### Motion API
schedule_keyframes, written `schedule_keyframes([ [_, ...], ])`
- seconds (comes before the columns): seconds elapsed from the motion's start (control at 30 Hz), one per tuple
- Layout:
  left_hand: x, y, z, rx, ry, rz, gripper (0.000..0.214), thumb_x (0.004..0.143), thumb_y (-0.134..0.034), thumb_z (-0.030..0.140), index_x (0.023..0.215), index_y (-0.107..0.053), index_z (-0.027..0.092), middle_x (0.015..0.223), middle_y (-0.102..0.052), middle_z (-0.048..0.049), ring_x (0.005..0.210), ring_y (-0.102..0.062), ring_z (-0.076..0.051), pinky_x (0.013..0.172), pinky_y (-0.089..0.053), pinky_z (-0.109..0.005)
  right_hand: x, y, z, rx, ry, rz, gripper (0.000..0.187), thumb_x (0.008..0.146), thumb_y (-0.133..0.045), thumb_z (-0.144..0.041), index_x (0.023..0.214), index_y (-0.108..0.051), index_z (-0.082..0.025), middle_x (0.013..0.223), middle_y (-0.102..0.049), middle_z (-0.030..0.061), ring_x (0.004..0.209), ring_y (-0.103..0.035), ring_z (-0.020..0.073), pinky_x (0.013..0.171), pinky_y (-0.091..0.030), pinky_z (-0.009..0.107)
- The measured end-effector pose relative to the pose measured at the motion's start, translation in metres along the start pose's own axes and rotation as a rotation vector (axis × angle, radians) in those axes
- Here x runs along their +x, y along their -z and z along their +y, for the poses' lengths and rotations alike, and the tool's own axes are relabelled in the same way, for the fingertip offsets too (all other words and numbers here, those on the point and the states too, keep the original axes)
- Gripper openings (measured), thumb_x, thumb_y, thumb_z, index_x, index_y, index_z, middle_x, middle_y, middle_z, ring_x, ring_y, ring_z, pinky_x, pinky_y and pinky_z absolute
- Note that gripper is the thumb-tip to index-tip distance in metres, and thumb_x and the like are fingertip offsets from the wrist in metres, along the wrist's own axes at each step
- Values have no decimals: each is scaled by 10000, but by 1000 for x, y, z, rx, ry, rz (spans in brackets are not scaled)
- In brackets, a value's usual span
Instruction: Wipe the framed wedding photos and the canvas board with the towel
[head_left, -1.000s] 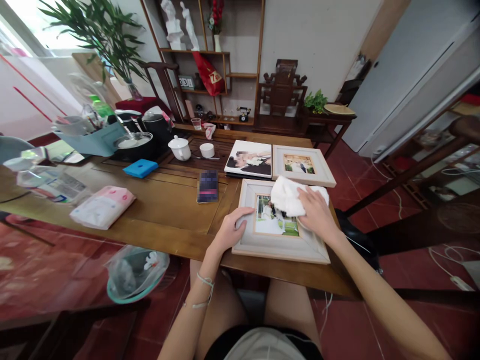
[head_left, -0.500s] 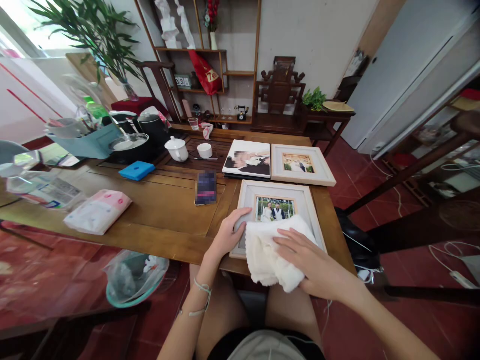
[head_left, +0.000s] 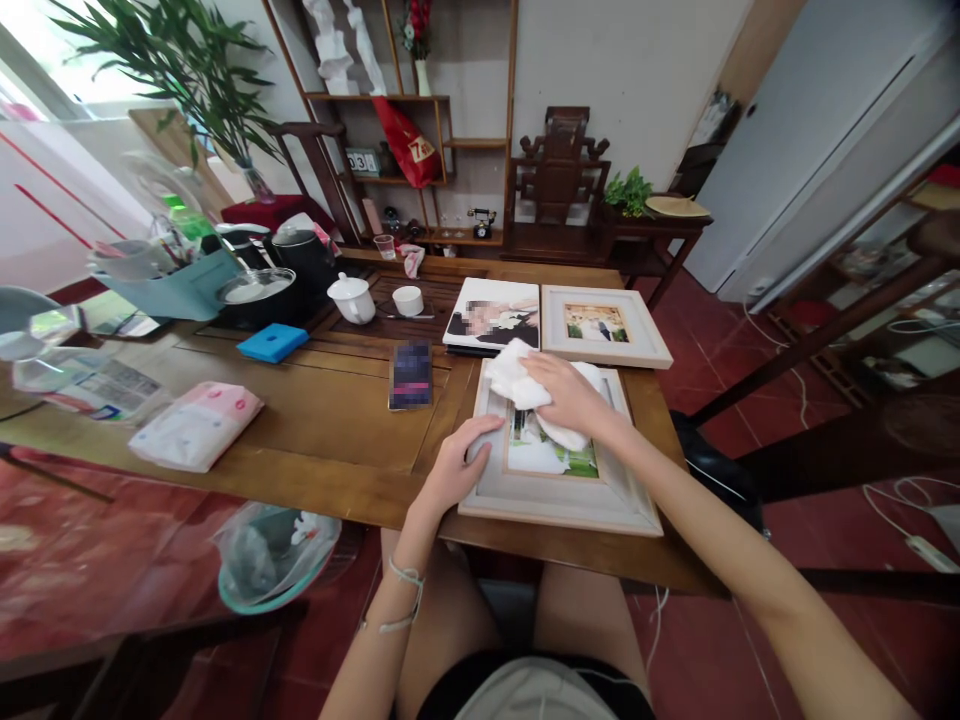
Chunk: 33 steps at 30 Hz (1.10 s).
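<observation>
A light wooden picture frame (head_left: 555,512) lies flat near the table's front edge, with a photo of people in greenery inside it. My left hand (head_left: 459,462) grips its left edge, fingers over the rim. At the frame's far part, my right hand (head_left: 576,398) presses a white cloth (head_left: 516,378) down on it. The cloth is bunched and covers the upper part of the photo. Just beyond lie a second framed photo (head_left: 600,328) and a photo panel (head_left: 493,315) stacked on something dark.
On the wooden table (head_left: 330,440) are a phone (head_left: 410,376), a tissue pack (head_left: 196,428), a blue box (head_left: 273,343), a lidded white teacup (head_left: 352,300) and a plastic bottle (head_left: 82,378). A lined waste bin (head_left: 274,560) stands below the front edge at left.
My right hand has moved the cloth from the frame's near edge to its far side. The lower photo and near rim are now uncovered. My left hand has stayed in place.
</observation>
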<state>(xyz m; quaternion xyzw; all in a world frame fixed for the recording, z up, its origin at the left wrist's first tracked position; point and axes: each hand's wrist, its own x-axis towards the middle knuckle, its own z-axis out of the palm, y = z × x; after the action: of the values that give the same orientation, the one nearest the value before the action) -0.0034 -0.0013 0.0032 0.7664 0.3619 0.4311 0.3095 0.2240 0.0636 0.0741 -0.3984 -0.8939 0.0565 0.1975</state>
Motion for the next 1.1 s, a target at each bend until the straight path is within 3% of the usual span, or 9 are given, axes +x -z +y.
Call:
schedule_keyframes([
  [0.17,1,0,1,22,26,29,315,905,-505,144,1192,-631,176,1188,-672,-113,1149,-615,-225,1029,-467,-404,22,-14,-19,63,88,-187,547,662,-560,-48,1204,-616,-91,1377,-558,212,1357,-433,308,1149,-238,533],
  [0.4,3,0,2,-1,22,13,310,908,-476,130,1146,-662,199,1196,-674,-93,1184,-597,-227,1063,-448,-420,-31,13,-14,10,14,-316,585,644,-520,-52,1221,-603,-97,1343,-589,203,1315,-489,290,1148,-241,522],
  [0.57,10,4,9,69,29,-71,408,876,-475,91,1240,-614,214,1267,-630,-101,1210,-576,-232,1082,-434,-441,-59,17,-11,-84,-107,-188,514,641,-539,-66,1145,-629,-111,1402,-537,197,1379,-380,360,1130,-249,582],
  [0.67,17,6,8,132,37,-125,408,895,-458,106,1257,-609,218,1406,-532,-106,1317,-496,-245,1138,-373,-459,-64,11,-16,-125,-126,-203,483,648,-553,-69,1125,-624,-98,1429,-502,214,1394,-340,396,1128,-225,614],
  [0.8,32,7,-3,199,56,-93,386,912,-424,117,1230,-628,197,1460,-479,-116,1377,-432,-261,1166,-328,-489,-66,6,-20,-126,-67,-238,516,631,-559,-52,1143,-611,-102,1440,-493,207,1418,-304,375,1153,-170,606],
  [0.97,53,5,-21,217,-3,-124,395,870,-439,72,1199,-638,161,1397,-544,-146,1311,-507,-268,1138,-362,-509,-63,10,-20,-106,24,-256,490,668,-571,-75,1155,-609,-107,1432,-503,207,1413,-324,345,1154,-184,592],
  [1.1,57,3,-29,149,-46,-87,418,860,-432,60,1216,-622,170,1343,-591,-136,1279,-541,-245,1112,-403,-478,-60,6,-38,-82,98,-305,513,658,-602,-97,1171,-597,-96,1432,-497,218,1407,-329,353,1157,-187,580],
])
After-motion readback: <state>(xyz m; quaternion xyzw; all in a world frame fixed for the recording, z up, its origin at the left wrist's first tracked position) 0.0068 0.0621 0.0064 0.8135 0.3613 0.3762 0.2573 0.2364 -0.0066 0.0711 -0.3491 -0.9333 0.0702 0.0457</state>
